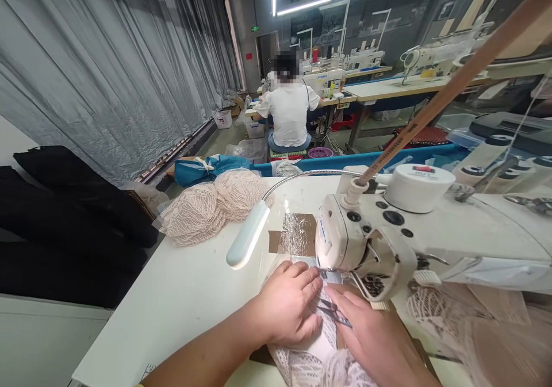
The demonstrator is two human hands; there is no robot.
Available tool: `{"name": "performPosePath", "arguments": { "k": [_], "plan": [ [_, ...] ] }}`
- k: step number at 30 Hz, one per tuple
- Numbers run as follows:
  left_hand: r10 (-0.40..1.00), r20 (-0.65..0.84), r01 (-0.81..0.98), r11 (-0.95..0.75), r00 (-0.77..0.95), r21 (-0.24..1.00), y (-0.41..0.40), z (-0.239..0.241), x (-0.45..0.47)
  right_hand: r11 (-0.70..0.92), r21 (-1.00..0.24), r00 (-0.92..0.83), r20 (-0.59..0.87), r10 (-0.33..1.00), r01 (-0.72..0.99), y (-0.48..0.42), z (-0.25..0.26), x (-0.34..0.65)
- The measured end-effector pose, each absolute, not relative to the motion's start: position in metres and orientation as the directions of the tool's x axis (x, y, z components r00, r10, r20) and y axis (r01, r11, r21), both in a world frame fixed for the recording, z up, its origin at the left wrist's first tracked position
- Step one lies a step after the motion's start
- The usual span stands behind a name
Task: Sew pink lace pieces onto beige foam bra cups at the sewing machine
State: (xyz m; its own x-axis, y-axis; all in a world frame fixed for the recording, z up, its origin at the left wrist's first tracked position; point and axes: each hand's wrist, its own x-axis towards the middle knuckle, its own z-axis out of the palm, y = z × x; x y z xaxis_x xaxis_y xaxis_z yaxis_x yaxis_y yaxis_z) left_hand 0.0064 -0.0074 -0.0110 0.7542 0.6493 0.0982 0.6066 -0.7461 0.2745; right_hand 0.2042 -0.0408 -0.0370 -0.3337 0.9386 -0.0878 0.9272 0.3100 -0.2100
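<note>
My left hand [291,302] lies flat on pale lace fabric [307,364], its fingers close together and their tips beside the presser foot of a white sewing machine [340,232]. My right hand [371,332] is closed round small metal thread snips [334,313], whose blades point left over the lace. The fingertips of that hand also reach the fabric just in front of the needle area. Part of the lace is hidden under both hands, and more of it bunches up toward me.
Stacked lace cups [194,214] sit at the table's far left. A lamp [248,234] on a bendy neck hangs left of the machine head. More lace and mesh [487,329] lies at right. A person in a white shirt [290,114] sits ahead, facing away, near other sewing machines.
</note>
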Motion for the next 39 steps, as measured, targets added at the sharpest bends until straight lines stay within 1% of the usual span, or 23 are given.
{"name": "performPosePath", "arguments": {
  "k": [6, 14, 17, 21, 23, 27, 29, 32, 39],
  "plan": [
    [0.639, 0.095, 0.604, -0.758, 0.763, 0.245, -0.006, -0.010, 0.006, 0.299, -0.203, -0.329, -0.131, 0.935, 0.932, -0.040, -0.030, 0.202],
    [0.657, 0.092, 0.618, -0.741, 0.749, 0.262, -0.009, -0.012, 0.003, 0.374, -0.192, -0.388, -0.038, 0.921, 0.907, -0.040, -0.035, 0.206],
    [0.660, 0.094, 0.620, -0.739, 0.746, 0.264, -0.009, -0.013, 0.003, 0.423, -0.165, -0.424, 0.030, 0.905, 0.891, -0.041, -0.037, 0.208],
    [0.656, 0.121, 0.614, -0.745, 0.745, 0.262, -0.009, -0.014, 0.002, 0.523, -0.118, -0.503, 0.159, 0.849, 0.844, -0.043, -0.045, 0.213],
    [0.632, 0.149, 0.584, -0.766, 0.761, 0.268, -0.009, -0.015, 0.003, 0.558, -0.104, -0.528, 0.219, 0.820, 0.823, -0.044, -0.048, 0.215],
    [0.573, 0.204, 0.512, -0.811, 0.794, 0.285, -0.010, -0.019, 0.003, 0.584, -0.085, -0.520, 0.364, 0.772, 0.807, -0.043, -0.052, 0.216],
    [0.566, 0.212, 0.504, -0.816, 0.797, 0.285, -0.011, -0.021, 0.003, 0.586, -0.042, -0.522, 0.405, 0.750, 0.809, -0.043, -0.053, 0.216],
    [0.567, 0.214, 0.505, -0.815, 0.795, 0.283, -0.011, -0.022, 0.003, 0.570, 0.017, -0.525, 0.412, 0.744, 0.821, -0.043, -0.057, 0.216],
    [0.578, 0.234, 0.516, -0.810, 0.782, 0.279, -0.002, -0.021, 0.004, 0.457, 0.031, -0.428, 0.414, 0.804, 0.889, -0.043, -0.072, 0.213]
  ]
}}
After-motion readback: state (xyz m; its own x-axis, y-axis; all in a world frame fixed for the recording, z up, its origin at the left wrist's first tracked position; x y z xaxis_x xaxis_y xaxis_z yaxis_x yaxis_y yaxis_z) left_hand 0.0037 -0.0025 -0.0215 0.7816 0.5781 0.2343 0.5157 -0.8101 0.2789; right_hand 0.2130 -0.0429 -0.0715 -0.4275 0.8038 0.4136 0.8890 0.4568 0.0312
